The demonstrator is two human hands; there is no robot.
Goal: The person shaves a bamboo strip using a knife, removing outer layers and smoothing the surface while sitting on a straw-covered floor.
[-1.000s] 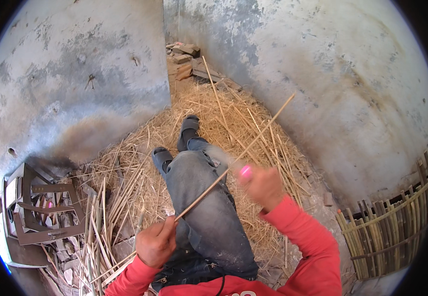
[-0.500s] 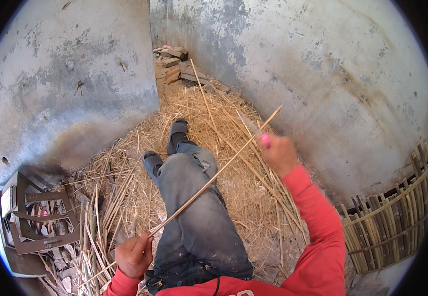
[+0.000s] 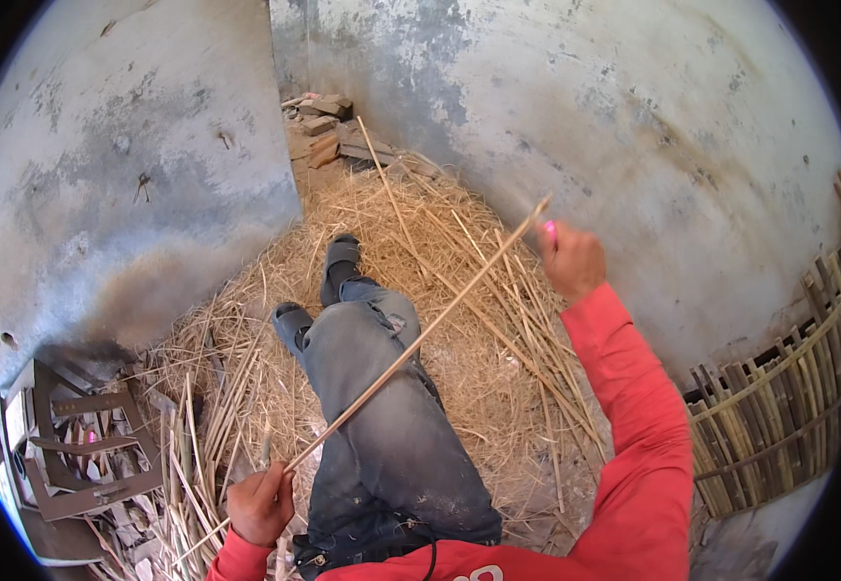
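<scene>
A long thin bamboo strip [image 3: 391,373] slants across my lap, from the lower left up to the upper right. My left hand [image 3: 261,504] is closed around its lower part, beside my left thigh, and a thin tail of the strip runs on past the fist. At the far end, close by the strip's tip, my right hand [image 3: 575,263] is closed on a knife [image 3: 550,230]. Only its pink handle end shows plainly; the blade is hard to make out now. Whether the blade touches the strip I cannot tell.
Straw-like shavings [image 3: 483,397] cover the floor around my outstretched legs [image 3: 382,387]. Loose strips [image 3: 231,397] lie on both sides. A metal frame [image 3: 96,445] stands at left, a slatted bamboo panel [image 3: 779,416] at right. Bricks [image 3: 323,121] lie in the corner between bare walls.
My right hand has moved up and to the right, toward the strip's far tip, with the knife. The blade that showed before is now barely visible. My left hand keeps its hold.
</scene>
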